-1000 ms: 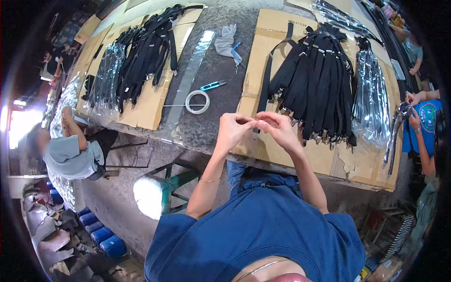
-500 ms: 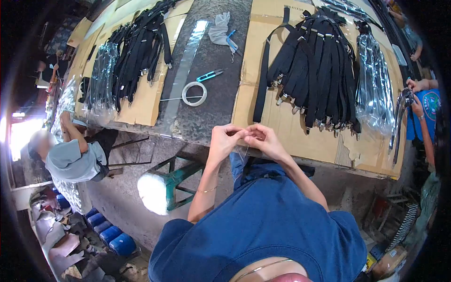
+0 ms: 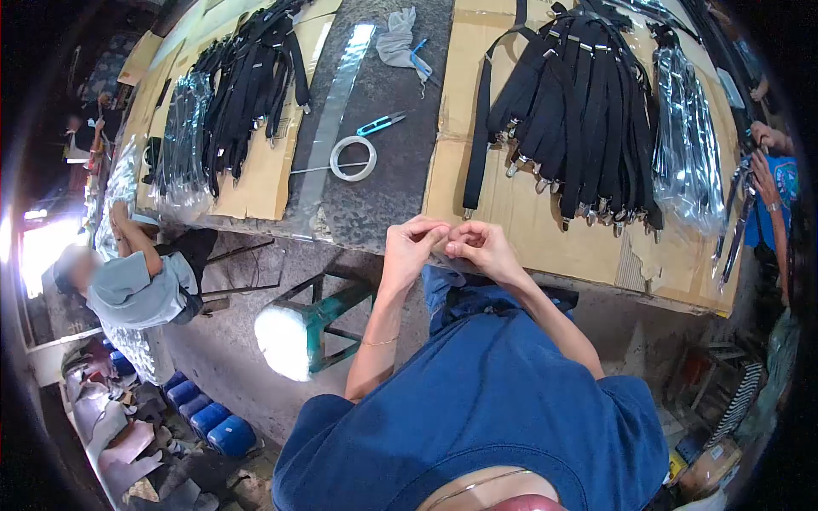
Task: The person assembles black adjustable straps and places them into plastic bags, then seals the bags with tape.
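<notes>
My left hand and my right hand meet fingertip to fingertip at the table's front edge. Both are pinched on something thin and clear that hangs below the fingers; it is too small to make out well. Beyond my right hand, black straps with metal clips are fanned out on cardboard. Up and left of my hands a roll of clear tape lies on the dark tabletop, beside blue-handled snips.
More black straps and clear plastic sleeves lie at the left. A grey cloth is at the back, more sleeves at the right. A green stool stands below. People are at the far left and right.
The view has shifted slightly. My hands have stayed together with the fingertips a little apart. The co-worker's hands at the right edge have moved.
</notes>
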Demonstrator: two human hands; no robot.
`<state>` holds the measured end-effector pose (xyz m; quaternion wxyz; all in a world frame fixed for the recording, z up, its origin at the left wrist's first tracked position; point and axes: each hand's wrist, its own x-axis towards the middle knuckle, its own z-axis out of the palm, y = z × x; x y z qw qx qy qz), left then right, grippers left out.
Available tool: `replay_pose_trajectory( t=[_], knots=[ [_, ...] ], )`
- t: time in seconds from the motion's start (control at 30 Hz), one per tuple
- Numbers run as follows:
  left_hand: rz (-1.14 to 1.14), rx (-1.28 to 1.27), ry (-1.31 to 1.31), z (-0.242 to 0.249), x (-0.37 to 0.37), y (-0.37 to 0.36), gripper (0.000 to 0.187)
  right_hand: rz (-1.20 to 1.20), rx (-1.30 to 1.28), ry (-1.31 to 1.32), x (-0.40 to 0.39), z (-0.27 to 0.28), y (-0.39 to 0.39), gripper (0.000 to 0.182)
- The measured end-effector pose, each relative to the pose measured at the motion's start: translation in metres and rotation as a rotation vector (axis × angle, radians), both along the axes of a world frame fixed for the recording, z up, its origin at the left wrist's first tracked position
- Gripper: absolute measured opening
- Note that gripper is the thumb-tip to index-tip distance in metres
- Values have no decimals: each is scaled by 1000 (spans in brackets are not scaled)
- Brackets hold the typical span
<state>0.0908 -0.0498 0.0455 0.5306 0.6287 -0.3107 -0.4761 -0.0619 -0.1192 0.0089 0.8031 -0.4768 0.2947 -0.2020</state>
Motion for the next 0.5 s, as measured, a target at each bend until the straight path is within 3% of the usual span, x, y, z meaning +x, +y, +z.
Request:
replay_pose_trajectory(
  t=[0.07, 0.17, 0.3, 0.4, 0.5],
  knots=[
    [35, -19, -129, -3, -2, 0, 8, -16, -3, 0, 1, -1, 1, 15],
    [124, -25, -34, -9, -7, -1, 5, 6, 54, -30, 0, -3, 2, 16],
    [135, 1, -114, -15, -7, 0, 9, 8, 21, 20, -3, -1, 1, 15],
    [162, -23, -59, -25, -2, -2, 15, 13, 11, 32, -4, 1, -2, 14],
    [123, -45, 147, -4, -11, -8, 19, 17, 18, 10, -5, 0, -2, 13]
  ],
)
